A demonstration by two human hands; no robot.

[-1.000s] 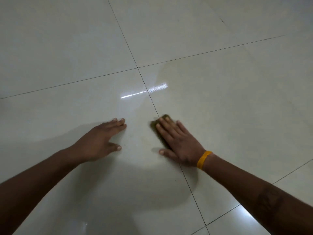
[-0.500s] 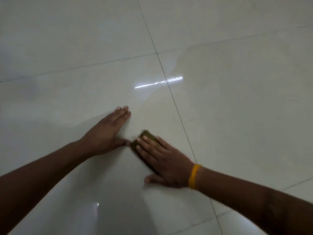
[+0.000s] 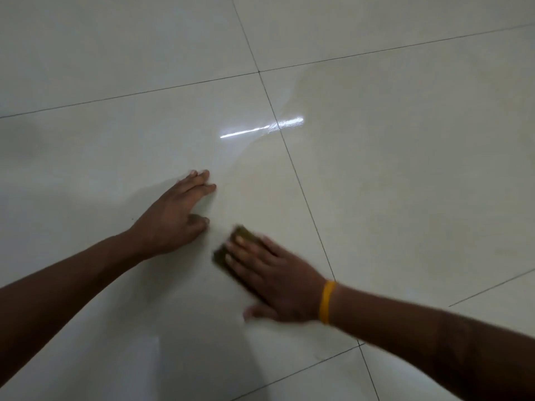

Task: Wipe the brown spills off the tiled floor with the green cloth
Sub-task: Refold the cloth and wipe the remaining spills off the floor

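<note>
On a glossy pale tiled floor (image 3: 405, 198), seen from above, two bare forearms reach in from the bottom edge. No writing, labels or brand marks readable anywhere.

Right hand (image 3: 278, 276), at approx 5 o'clock from frame centre, lies palm-down w/ fingers (image 3: 246, 250) spread flat, pressing the green cloth (image 3: 241, 235) onto the tile. The cloth is a small, dark olive pad; only its far edge and left corner show past the fingertips, the rest is hidden under the palm. Hand and cloth are motion-blurred. A yellow band (image 3: 327, 302) circles the right wrist.

Left hand (image 3: 176, 218), at approx 9 o'clock from the cloth and near it but not touching, rests flat on the floor, fingers extended and together, thumb tucked toward the cloth, holding nothing.

Dark grout lines (image 3: 289, 157) split the floor into big tiles; one runs from 12 o'clock down toward 5, passing under the right wrist. A bright streak of reflected light (image 3: 260, 128) sits at 12 o'clock from the hands, on a faintly tan, wet-looking sheen. No distinct brown spill can be made out.

Open floor on all sides: nothing stands nearby, room to sweep in every direction. A soft shadow falls under the arms.
</note>
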